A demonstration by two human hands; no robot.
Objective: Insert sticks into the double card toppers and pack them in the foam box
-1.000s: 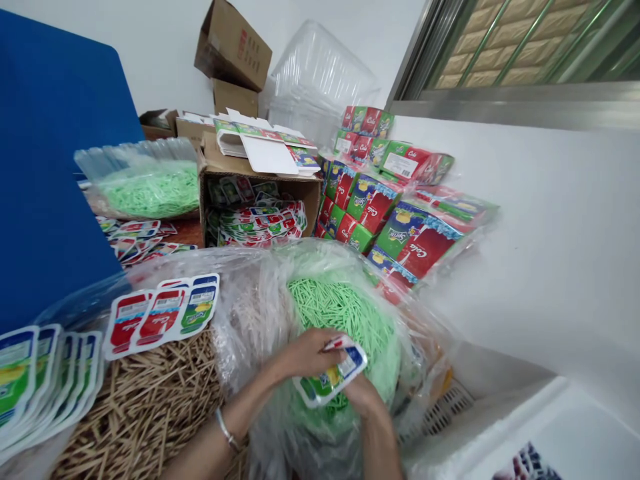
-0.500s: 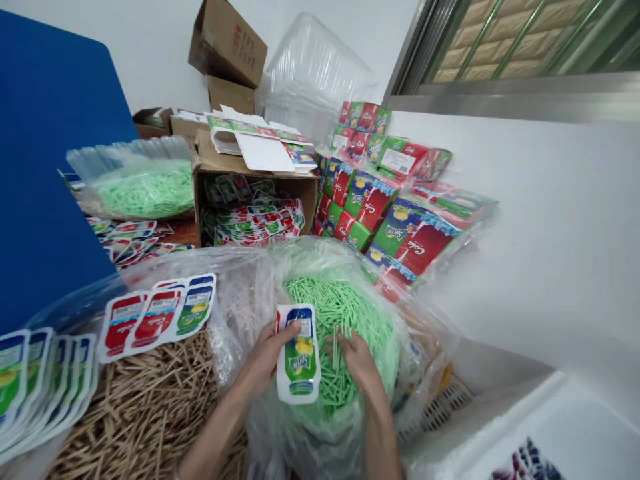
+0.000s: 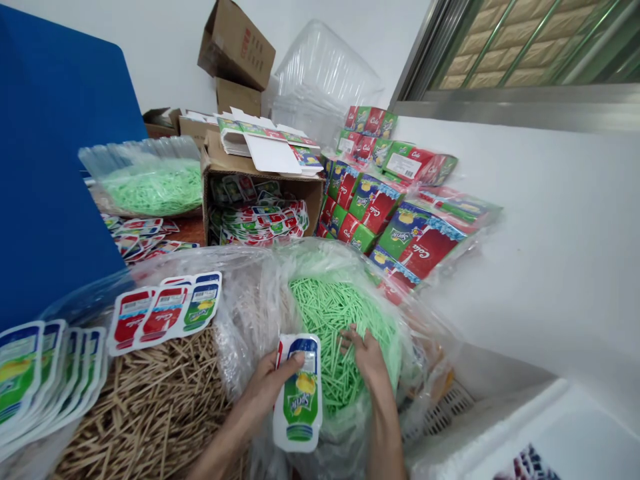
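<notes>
Left hand (image 3: 269, 381) pinching a Sprite pack (image 3: 300, 400), right hand (image 3: 369, 355) at the green sticks (image 3: 323, 307), can't tell from here if gripping.

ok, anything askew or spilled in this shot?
Mainly the upper cardboard carton at the back: it sits tilted above a lower carton, out of line with it. I see no spill around the left hand with its Sprite packet or the right hand at the green sticks.

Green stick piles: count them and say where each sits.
2. The near pile lies under the right hand; the far pile sits at back left, between the blue board and a cardboard box. Others may be hidden.
</notes>
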